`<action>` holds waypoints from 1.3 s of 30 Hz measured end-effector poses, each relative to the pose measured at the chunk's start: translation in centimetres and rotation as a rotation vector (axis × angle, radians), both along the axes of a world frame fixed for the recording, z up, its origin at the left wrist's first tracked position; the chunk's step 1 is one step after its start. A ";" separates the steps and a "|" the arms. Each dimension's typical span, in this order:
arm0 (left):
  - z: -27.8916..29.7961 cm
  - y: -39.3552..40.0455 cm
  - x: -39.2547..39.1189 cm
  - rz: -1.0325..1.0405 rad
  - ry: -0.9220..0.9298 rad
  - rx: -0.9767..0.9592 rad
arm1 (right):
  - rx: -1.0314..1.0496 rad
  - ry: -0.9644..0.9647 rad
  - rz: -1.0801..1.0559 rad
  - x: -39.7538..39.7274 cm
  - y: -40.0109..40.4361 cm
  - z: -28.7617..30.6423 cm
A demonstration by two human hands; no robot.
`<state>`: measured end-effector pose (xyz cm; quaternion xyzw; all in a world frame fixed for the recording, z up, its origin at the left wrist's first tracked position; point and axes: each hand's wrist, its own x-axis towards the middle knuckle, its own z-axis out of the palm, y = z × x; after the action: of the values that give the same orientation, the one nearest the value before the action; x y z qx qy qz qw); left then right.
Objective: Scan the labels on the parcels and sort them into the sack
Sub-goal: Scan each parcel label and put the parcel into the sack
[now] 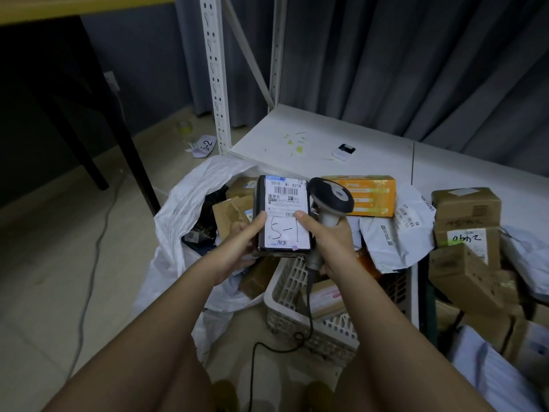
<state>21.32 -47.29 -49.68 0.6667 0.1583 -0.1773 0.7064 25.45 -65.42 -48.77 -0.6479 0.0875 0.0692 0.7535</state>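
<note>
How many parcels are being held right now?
1: the dark parcel with the "5-1" label, held between the left hand and right hand; the right hand also grips the scanner.

I see the parcel [283, 215] held between my left hand [237, 248] and right hand [329, 236], above the sack [178, 215] on the floor. The basket [297, 295] sits right of the sack, under the shelf [326, 144].

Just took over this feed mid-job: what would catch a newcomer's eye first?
The dark parcel at centre, its white label handwritten "5-1", held by the left hand and the right thumb. The right hand also holds the scanner. Behind gapes the white sack, already holding parcels.
</note>
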 end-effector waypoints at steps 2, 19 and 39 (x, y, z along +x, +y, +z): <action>-0.2 0.1 0.3 0.006 -0.016 0.045 | -0.014 -0.027 0.026 -0.1 -0.4 0.6; -3.7 2.5 2.4 0.131 -0.008 0.251 | -0.279 0.015 0.276 -2.7 -1.5 2.8; -4.8 2.6 3.8 0.344 -0.166 0.387 | -0.283 0.031 0.115 -2.4 -3.0 2.7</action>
<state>25.15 -44.68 -54.46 0.7648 0.2418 0.0342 0.5961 23.03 -68.39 -46.06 -0.7504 0.0709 0.1094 0.6480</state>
